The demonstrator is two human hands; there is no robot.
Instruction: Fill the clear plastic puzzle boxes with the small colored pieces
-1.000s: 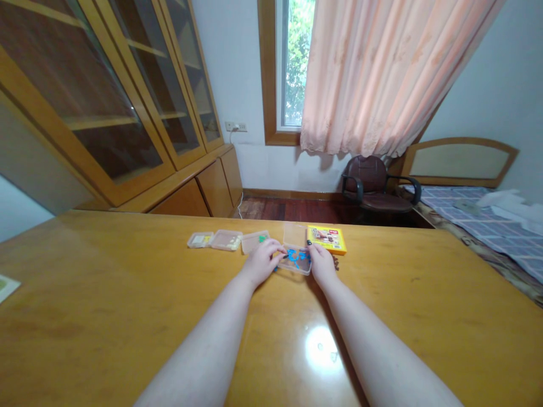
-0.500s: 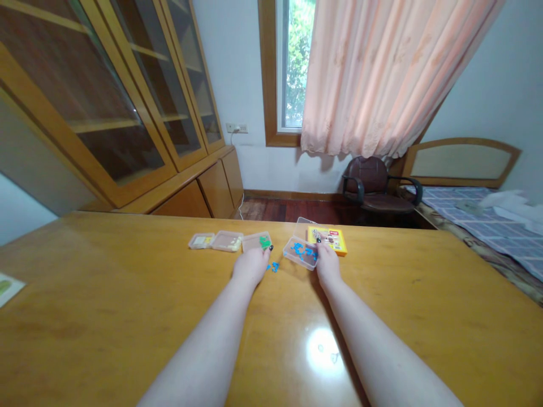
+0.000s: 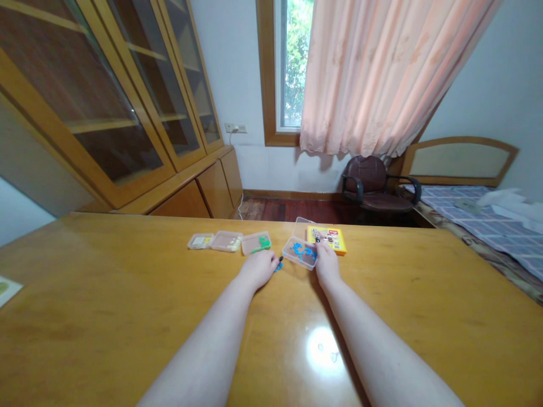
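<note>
My right hand [image 3: 327, 263] grips the right edge of a clear plastic box [image 3: 287, 252] that is tilted a little above the table. Small blue pieces [image 3: 297, 249] lie inside it. My left hand [image 3: 258, 268] is at the table just left of this box, fingers drawn together at a few loose blue pieces [image 3: 278, 267]. Whether a piece is between those fingertips is hidden. Behind the left hand, a clear box [image 3: 249, 243] contains green pieces [image 3: 263, 242].
Left of the green pieces stand a clear box with pale pieces [image 3: 224, 239] and a smaller one with yellow bits [image 3: 199, 242]. A yellow printed box [image 3: 339, 240] lies beyond my right hand, near the far edge of the wooden table [image 3: 127, 294]. A chair [image 3: 373, 183] stands behind.
My left hand has shifted right and slightly toward me, from beside the green pieces to the loose blue ones. My right hand and its box have stayed nearly still.
</note>
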